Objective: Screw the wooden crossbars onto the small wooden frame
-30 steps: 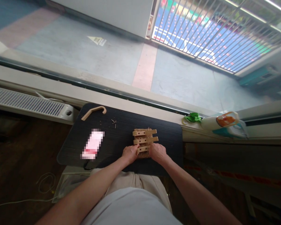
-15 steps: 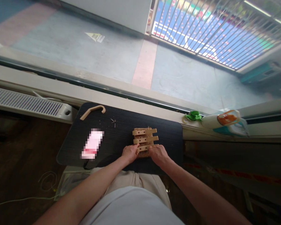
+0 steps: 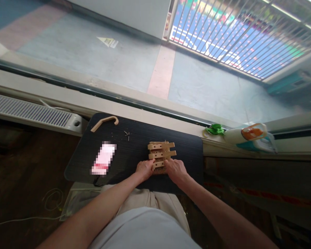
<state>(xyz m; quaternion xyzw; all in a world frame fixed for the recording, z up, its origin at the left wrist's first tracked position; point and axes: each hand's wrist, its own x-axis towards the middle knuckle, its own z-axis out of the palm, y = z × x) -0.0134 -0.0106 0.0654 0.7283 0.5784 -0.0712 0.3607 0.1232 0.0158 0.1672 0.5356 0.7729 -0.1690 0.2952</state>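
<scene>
On the dark table (image 3: 134,152) lies a brown, rough-surfaced block (image 3: 160,171) with three pale wooden pieces across it, each showing dark holes. My left hand (image 3: 144,168) grips the left end of the nearest wooden piece (image 3: 159,164). At its other end my right hand (image 3: 176,169) is closed, covering that end. The middle wooden piece (image 3: 158,155) and the far wooden piece (image 3: 157,146) rest untouched, their right ends sticking out past the block. A separate wooden hook (image 3: 103,121) with a curled end lies at the table's far left. Several small screws or nails (image 3: 127,135) are scattered near it.
A blurred-out, phone-like object (image 3: 104,159) lies on the table's left side. Behind the table run a window sill (image 3: 134,110) and a radiator (image 3: 41,112). On the sill at right are a green cloth-like item (image 3: 215,129) and a white bottle with an orange top (image 3: 234,135).
Both hands keep their places at the ends of the nearest wooden piece. The right hand's fingers have shifted slightly. The whole view has moved a little.
</scene>
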